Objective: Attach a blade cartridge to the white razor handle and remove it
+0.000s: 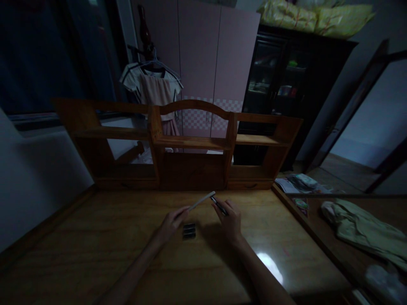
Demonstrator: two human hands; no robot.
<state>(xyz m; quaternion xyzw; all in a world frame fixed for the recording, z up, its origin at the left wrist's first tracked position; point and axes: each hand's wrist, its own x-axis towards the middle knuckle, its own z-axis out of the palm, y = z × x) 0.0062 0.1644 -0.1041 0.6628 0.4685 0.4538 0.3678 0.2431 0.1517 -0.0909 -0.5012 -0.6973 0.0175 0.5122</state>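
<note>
My left hand [174, 219], closed with the fingers pinched, grips one end of a thin pale strip [201, 199] that slants up to the right above the desk. In my closed right hand [231, 216] is a dark pen-like tool [219, 205] with a lighter tip. That tip is at or close to the far end of the strip; whether they touch I cannot tell. Below and between my hands, a small clear-looking pack [189, 231] with three dark bars lies on the wooden desk [143, 267]. The room is dim and fine details are hard to make out.
A wooden shelf unit [192, 144] with small drawers stands along the desk's back edge. Beyond the raised right edge lie papers [299, 183] and a light green cloth [365, 226]. A shirt [154, 84] hangs before the pink wardrobe [200, 51]. Light glares off the desktop at right.
</note>
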